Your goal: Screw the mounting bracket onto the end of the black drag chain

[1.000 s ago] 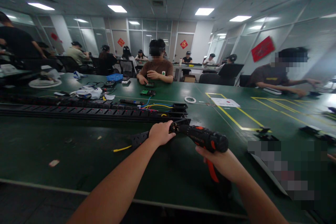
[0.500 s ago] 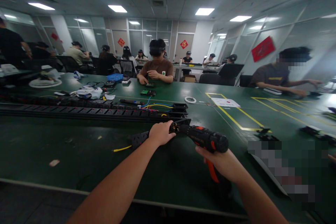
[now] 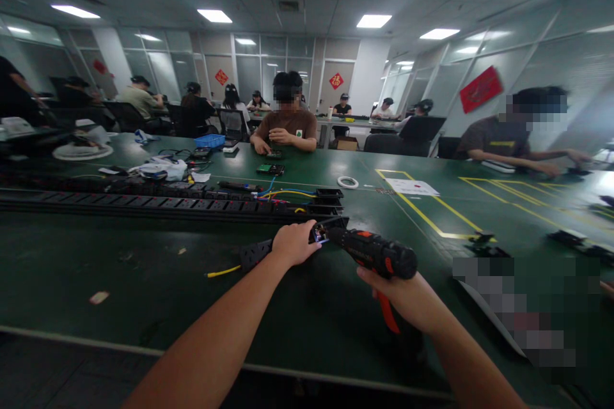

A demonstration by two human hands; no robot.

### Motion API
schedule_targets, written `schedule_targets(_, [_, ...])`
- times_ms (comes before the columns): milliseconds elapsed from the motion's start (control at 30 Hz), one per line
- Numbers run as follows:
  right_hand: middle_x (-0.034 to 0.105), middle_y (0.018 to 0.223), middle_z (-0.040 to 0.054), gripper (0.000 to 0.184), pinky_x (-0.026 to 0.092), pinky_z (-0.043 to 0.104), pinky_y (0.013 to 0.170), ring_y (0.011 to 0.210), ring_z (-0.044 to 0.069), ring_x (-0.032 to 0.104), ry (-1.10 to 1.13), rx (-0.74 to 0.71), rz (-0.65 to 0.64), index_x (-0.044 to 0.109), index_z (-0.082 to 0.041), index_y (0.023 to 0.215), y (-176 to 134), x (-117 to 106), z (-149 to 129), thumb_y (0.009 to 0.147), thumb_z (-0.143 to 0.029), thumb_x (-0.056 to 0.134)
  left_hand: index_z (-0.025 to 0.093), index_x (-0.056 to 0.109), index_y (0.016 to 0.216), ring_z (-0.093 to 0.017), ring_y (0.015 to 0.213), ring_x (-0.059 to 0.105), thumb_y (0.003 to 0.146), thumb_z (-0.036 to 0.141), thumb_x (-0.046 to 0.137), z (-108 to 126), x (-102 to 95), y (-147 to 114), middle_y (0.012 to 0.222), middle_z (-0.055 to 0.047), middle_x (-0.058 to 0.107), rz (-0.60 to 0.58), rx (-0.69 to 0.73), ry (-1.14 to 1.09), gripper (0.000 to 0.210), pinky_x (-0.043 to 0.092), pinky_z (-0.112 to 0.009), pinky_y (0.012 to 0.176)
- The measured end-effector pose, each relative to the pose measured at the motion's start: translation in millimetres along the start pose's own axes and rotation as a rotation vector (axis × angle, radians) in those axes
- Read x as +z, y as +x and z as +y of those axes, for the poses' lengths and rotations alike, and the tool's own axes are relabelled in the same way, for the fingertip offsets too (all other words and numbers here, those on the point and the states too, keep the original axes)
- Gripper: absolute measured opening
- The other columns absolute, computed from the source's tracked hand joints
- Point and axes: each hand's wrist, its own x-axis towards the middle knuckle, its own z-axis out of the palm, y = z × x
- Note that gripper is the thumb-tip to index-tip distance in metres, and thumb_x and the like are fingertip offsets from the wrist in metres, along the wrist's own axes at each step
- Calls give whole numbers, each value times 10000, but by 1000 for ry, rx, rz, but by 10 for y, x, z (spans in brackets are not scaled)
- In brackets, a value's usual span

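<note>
My right hand (image 3: 396, 291) is wrapped round the grip of a black and orange cordless drill (image 3: 377, 252). Its nose points left, at the end of a black power strip (image 3: 256, 254). My left hand (image 3: 293, 243) closes over that strip near its right end and hides part of it. Bright metal parts show in the strip's end beside the drill's tip; whether the bit touches them I cannot tell. A yellow wire (image 3: 224, 271) sticks out of the strip's left side and lies on the green table (image 3: 144, 255).
Long black socket strips (image 3: 158, 203) lie across the table beyond my hands, with blue and yellow wires (image 3: 288, 192) at their right end. Further off are a white tape roll (image 3: 348, 183), a blue basket (image 3: 210, 141) and a paper sheet (image 3: 412, 186). Co-workers sit opposite and at right.
The strip's end by the drill tip now looks brighter and bluish. Both my hands stay nearly in place. A standing person at far left has shifted further left.
</note>
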Motion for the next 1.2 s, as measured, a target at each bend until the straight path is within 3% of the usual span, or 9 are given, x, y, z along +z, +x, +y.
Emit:
schedule_targets(167, [591,640,-4,375,456,305,589,613,185,568,6,-3,1,651,-178,935,15,-2,13,798,-522,594,311,430,1368,-280,1021,628,818,561,561,-11,16,3,1147,-68,667,17,8,-3,618,463,-373,833])
schedule_targets(1200, [587,595,-13,273,455,298,572,573,168,570,-33,-9,-2,603,-187,765,-7,12,2,814,-454,573,313,428,1370,-274,1030,627,820,557,560,-10,-8,-8,1160,-66,663,8,7,1,616,464,-372,847])
